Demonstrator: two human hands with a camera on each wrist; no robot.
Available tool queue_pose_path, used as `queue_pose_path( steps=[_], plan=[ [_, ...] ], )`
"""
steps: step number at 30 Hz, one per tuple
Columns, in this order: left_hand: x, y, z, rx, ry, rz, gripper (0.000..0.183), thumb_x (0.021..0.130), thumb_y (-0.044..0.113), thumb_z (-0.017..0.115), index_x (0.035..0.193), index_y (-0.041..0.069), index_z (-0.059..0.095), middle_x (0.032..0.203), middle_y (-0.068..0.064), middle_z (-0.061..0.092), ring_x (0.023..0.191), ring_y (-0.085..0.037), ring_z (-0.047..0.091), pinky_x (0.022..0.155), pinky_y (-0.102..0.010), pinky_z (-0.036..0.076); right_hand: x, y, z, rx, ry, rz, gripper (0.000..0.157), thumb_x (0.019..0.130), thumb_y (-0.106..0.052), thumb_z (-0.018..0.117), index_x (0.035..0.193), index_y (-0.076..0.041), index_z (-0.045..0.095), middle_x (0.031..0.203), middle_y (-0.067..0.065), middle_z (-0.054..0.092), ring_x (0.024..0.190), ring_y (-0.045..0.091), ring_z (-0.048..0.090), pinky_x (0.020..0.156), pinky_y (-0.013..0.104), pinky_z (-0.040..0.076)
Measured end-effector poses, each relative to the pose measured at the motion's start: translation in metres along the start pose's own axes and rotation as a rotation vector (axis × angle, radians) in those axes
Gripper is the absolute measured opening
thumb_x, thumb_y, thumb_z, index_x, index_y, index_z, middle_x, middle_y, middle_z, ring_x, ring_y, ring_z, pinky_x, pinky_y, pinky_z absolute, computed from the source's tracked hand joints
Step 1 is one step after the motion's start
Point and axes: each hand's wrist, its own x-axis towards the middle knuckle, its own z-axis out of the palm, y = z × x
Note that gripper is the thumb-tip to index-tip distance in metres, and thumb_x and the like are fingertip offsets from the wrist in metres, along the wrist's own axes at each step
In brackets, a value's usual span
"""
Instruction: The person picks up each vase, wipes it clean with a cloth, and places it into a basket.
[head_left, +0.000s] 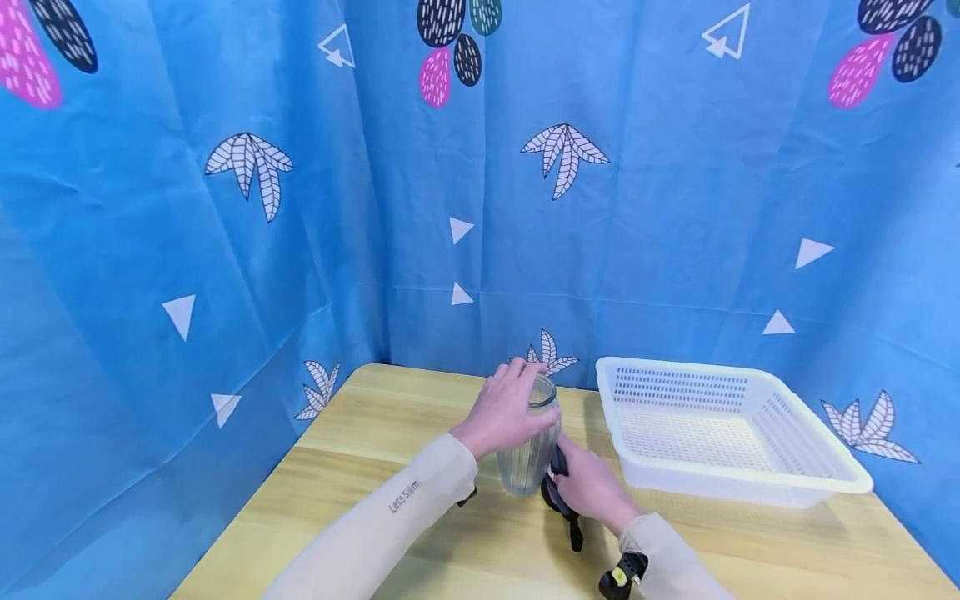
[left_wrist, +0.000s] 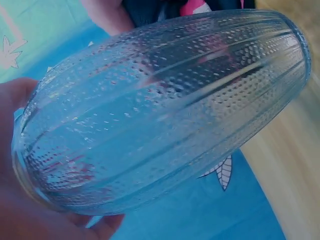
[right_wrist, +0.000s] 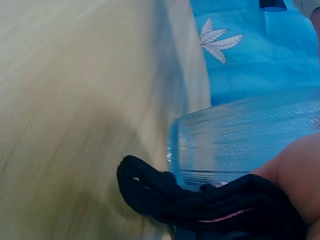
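A clear ribbed glass vase [head_left: 522,467] with a dimpled surface stands nearly upright on the wooden table. My left hand [head_left: 508,408] grips it around the top near the rim, thumb and fingers on opposite sides in the left wrist view. At the vase's right side, my right hand [head_left: 597,487] holds a bunched black cloth [right_wrist: 215,207] with some pink on it. The cloth lies beside the lower part of the glass [right_wrist: 220,145], and a loop of it hangs free. The right fingertips are mostly hidden behind the cloth and vase.
A white plastic basket [head_left: 738,482] with perforated sides stands to the right on the wooden table [head_left: 360,442]. Behind and to the left hangs a blue patterned curtain [head_left: 525,250]. A black band with a yellow mark [head_left: 621,575] is on the right wrist.
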Motion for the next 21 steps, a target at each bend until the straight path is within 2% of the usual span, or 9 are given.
queue_pose_path(
  steps=[2,6,8,10,15,19,21],
  plan=[
    [-0.002,0.0,-0.003,0.022,-0.006,-0.012,0.076,0.089,0.055,0.061,0.152,0.017,0.041,0.135,-0.006,0.046,0.115,-0.023,0.046,0.095,-0.04,0.044,-0.002,-0.001,-0.001,0.023,0.001,-0.005,0.059,0.085,-0.008,0.071,0.141,-0.014,0.054,0.107,0.016,0.072,0.085,0.028,0.067,0.074,0.047,0.052],
    [-0.003,0.002,-0.005,0.118,0.007,-0.01,0.079,0.09,0.06,0.057,0.152,0.015,0.04,0.126,-0.011,0.045,0.104,-0.025,0.044,0.088,-0.037,0.044,-0.008,-0.003,-0.006,0.064,0.01,0.02,0.074,0.082,-0.004,0.07,0.151,-0.009,0.046,0.12,0.022,0.069,0.101,0.031,0.067,0.083,0.048,0.052],
    [-0.003,0.002,-0.004,0.172,0.026,-0.004,0.078,0.09,0.062,0.055,0.15,0.015,0.042,0.122,-0.01,0.047,0.101,-0.024,0.045,0.085,-0.036,0.043,-0.011,-0.004,-0.009,0.081,0.021,0.027,0.076,0.082,-0.003,0.07,0.153,-0.005,0.042,0.128,0.025,0.065,0.111,0.035,0.065,0.09,0.05,0.052],
    [-0.002,0.002,-0.004,0.208,0.039,0.0,0.077,0.089,0.064,0.055,0.148,0.016,0.044,0.117,-0.009,0.048,0.098,-0.024,0.044,0.083,-0.035,0.041,-0.015,-0.006,-0.014,0.092,0.043,0.03,0.077,0.082,-0.004,0.07,0.153,-0.004,0.04,0.128,0.027,0.065,0.113,0.037,0.065,0.09,0.05,0.052],
    [-0.002,0.001,-0.004,0.173,0.022,-0.019,0.078,0.088,0.065,0.06,0.149,0.02,0.043,0.118,-0.007,0.048,0.098,-0.021,0.045,0.083,-0.034,0.042,-0.02,-0.017,-0.032,0.131,0.118,0.033,0.078,0.083,-0.003,0.069,0.155,-0.008,0.039,0.125,0.026,0.066,0.098,0.03,0.068,0.076,0.043,0.052],
    [-0.001,0.001,-0.006,0.116,0.008,-0.019,0.076,0.088,0.06,0.065,0.15,0.023,0.042,0.123,-0.007,0.05,0.103,-0.022,0.049,0.089,-0.037,0.043,-0.02,-0.022,-0.045,0.133,0.186,0.009,0.076,0.084,-0.004,0.066,0.155,-0.01,0.039,0.125,0.028,0.066,0.097,0.032,0.068,0.076,0.045,0.051],
    [-0.001,0.002,-0.006,0.087,0.003,-0.011,0.074,0.089,0.056,0.067,0.15,0.023,0.042,0.126,-0.008,0.051,0.107,-0.023,0.05,0.092,-0.039,0.043,-0.018,-0.024,-0.049,0.125,0.225,-0.01,0.076,0.084,-0.004,0.065,0.155,-0.012,0.04,0.124,0.028,0.066,0.101,0.034,0.068,0.079,0.047,0.052]
  ],
)
